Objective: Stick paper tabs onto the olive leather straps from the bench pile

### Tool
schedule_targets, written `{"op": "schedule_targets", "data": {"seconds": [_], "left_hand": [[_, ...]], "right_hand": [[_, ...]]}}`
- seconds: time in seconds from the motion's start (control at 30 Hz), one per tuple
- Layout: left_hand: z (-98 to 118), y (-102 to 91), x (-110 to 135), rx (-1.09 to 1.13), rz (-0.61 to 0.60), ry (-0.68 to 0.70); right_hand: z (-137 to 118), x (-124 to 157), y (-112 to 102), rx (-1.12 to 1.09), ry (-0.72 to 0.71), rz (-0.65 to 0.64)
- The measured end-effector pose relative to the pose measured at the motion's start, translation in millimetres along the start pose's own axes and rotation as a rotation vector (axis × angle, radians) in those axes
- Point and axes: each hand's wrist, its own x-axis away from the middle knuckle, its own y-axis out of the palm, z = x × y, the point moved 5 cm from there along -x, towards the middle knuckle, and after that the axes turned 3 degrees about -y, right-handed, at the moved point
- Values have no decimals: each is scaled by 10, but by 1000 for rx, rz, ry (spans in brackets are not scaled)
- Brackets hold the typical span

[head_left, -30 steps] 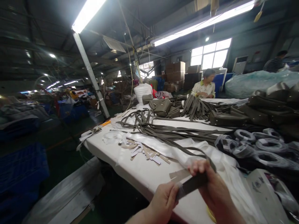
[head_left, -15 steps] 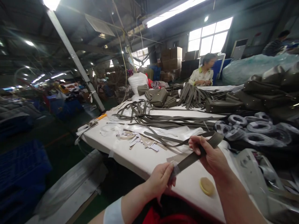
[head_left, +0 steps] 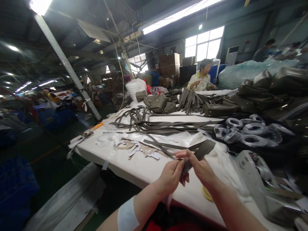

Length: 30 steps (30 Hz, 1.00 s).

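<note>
My left hand [head_left: 171, 176] and my right hand [head_left: 201, 168] are pinched close together on the near end of an olive-grey strap [head_left: 204, 148], held just above the white table [head_left: 134, 166]. The strap bends over at my right fingers and trails back along the table. A thin pale strip hangs from my left fingers. A round yellow object [head_left: 206, 194] lies on the table, partly hidden under my right wrist.
Several loose straps [head_left: 154, 125], paper offcuts [head_left: 139, 149], olive bags [head_left: 158, 103], a fan of strap pieces [head_left: 192, 101] and tape rolls [head_left: 250, 130] cover the table. A white box [head_left: 250, 175] stands at the right. A seated person [head_left: 201, 80] works at the far end. Blue crates [head_left: 16, 189] stand at the left.
My hands have come together: the right hand slid down the strap toward the left, so the stretch between them has shortened. The view has shifted slightly right.
</note>
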Motion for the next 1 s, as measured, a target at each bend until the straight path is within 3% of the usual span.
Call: {"op": "schedule_targets", "data": {"seconds": [0.1,0.23,0.3,0.4,0.5,0.6,0.67,0.87,1.0], "left_hand": [[-118,-62,67,-67,-3,-26],[-265,-219,237,-122,10,-71],[-309,-269,303,-116,-2,-93],[-314,-298,331,-42,0,-116],[-251,-290,288,20,33,-93],[-190,-288,251,1,84,-34],[-204,-297,266,-23,105,-16],[-409,-310,439,-24,46,-120],[-343,-277,487,61,36,-107]], "right_hand": [[161,62,102,-109,108,-49],[122,-50,-140,-330,-23,174],[78,-128,-221,-338,-57,195],[65,-182,-155,-143,-27,105],[140,-114,85,26,33,-6],[291,7,365,2,158,-142],[338,40,417,-75,184,-149],[121,-107,-29,-405,49,178],[34,-164,-1,-297,45,103]]}}
